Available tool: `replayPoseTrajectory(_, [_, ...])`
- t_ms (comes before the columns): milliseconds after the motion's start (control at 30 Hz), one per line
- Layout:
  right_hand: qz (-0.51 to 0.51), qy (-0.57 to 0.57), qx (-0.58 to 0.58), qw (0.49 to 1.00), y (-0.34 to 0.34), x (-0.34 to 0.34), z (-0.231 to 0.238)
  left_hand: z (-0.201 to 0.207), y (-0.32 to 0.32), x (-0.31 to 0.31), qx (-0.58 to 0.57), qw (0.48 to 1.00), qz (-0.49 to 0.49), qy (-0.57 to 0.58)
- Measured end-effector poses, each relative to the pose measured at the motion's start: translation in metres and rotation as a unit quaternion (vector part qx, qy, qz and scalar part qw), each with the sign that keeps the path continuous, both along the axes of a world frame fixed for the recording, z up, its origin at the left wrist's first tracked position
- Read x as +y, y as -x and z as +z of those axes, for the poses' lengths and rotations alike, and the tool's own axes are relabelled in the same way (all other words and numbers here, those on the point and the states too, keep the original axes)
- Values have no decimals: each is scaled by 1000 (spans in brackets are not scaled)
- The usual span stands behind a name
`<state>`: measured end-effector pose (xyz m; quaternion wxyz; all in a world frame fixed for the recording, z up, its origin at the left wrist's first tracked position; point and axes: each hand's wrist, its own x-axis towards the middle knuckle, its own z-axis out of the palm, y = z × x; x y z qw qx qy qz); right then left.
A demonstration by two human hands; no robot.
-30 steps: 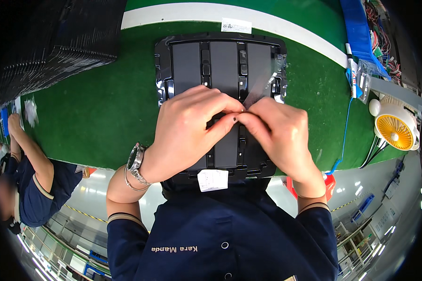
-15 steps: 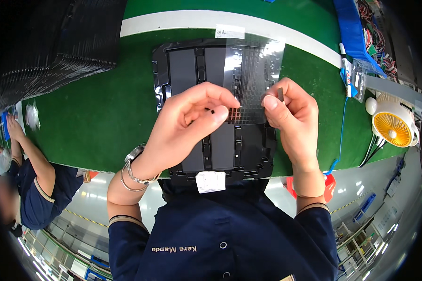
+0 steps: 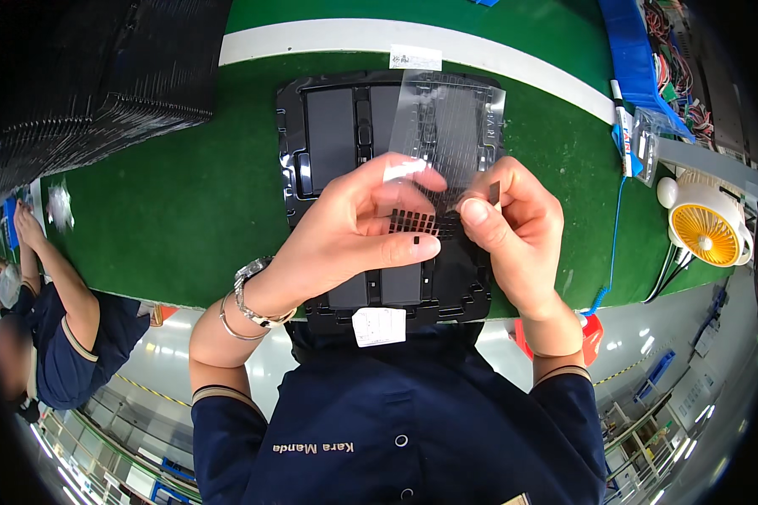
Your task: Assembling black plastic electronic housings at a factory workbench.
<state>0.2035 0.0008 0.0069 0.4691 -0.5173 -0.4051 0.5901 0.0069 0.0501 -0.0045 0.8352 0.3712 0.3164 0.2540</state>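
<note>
Head cam: clear sheet now sits deeper in L hand vs 0.5 s ago, above blk tray.
L thumb + fingers clamped on sheet's lower end, so blk squares lie by thumb; R hand pinches dark strip, can't tell if sheet too.

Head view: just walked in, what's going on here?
A person's left hand holds a clear sheet between thumb and fingers, with small black squares near its lower end and one black piece on the thumb. The right hand is by the sheet's other side, a narrow dark strip between its fingers. All this is above a black tray on a green bench.
</note>
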Motion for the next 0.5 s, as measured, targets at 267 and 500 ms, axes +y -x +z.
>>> replayPoseTrajectory(267, [39, -70, -105, 991, -1, -1, -7, -2, 3, 0, 89, 989, -34, -114])
replayPoseTrajectory(500, [51, -144, -290, 945, -3, 3, 0, -6, 4, 0, 130, 971, 21, -200])
